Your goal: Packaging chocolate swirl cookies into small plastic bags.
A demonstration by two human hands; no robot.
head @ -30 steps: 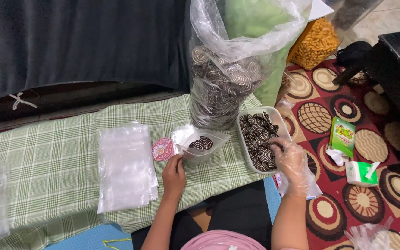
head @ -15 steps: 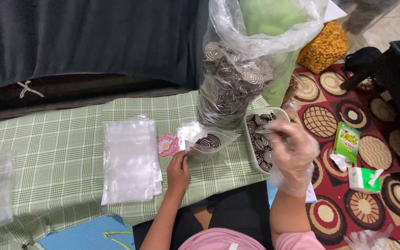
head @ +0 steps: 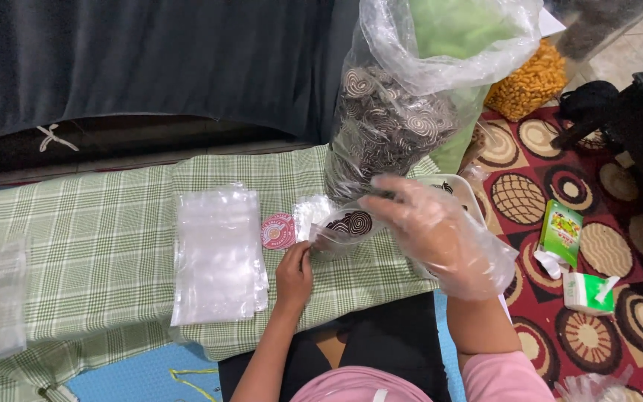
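On the green checked tabletop [head: 76, 223], the bare left hand [head: 294, 274] pinches a small pouch [head: 340, 229] of spiral cookies while the gloved right hand [head: 433, 231], loosely curled, hovers over its mouth, so a loose pinch could spill cookies.

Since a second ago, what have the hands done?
The gloved right hand left the white tray and moved left to the mouth of the small pouch. The left hand stayed gripping that pouch. The stack of empty pouches and big cookie bag stayed put.
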